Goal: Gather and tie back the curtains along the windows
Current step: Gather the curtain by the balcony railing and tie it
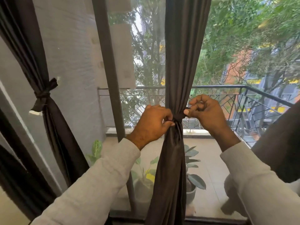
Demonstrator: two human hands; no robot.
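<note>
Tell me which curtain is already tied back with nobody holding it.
The left curtain, knotted with its tie. The middle curtain is still gripped at its tie by both hands.

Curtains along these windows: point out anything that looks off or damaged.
The tied left curtain has a tie-back whose ends look pale and frayed. The middle curtain is cinched but unfinished: left hand and right hand pinch its tie.
</note>
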